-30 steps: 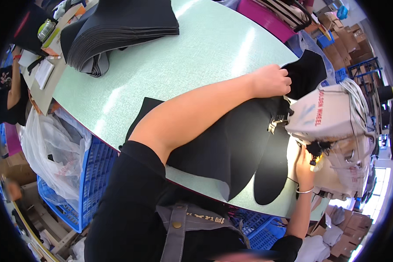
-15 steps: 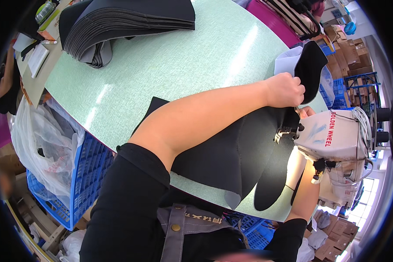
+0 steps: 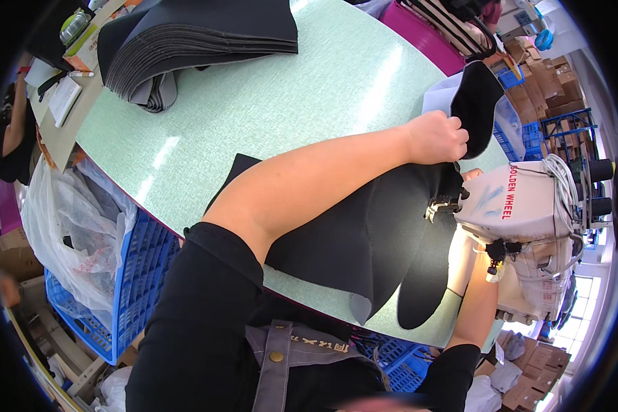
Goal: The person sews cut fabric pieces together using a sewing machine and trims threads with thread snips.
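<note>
Black fabric pieces (image 3: 326, 247) lie across the pale green table, their edges under the presser foot (image 3: 441, 207) of a white sewing machine (image 3: 498, 206). My left arm reaches over the cloth. At the far edge, behind the foot, my left hand (image 3: 438, 137) is closed in a fist on the black fabric. My right forearm passes beneath the machine's arm. Only a few fingers of my right hand (image 3: 471, 175) show past the machine head, bent at the fabric's edge. Beyond my left hand, a black flap (image 3: 477, 103) with a whitish underside stands curled up.
A thick stack of black fabric panels (image 3: 199, 51) sits at the back left. Left of the table is a blue crate (image 3: 141, 275) with plastic bags (image 3: 75, 233). A magenta bin (image 3: 426, 34) stands at the far edge, and cardboard boxes (image 3: 549, 89) are piled at right.
The view has shifted slightly. My left hand stays closed over the fabric's far edge. Less of my right hand shows behind the machine head.
</note>
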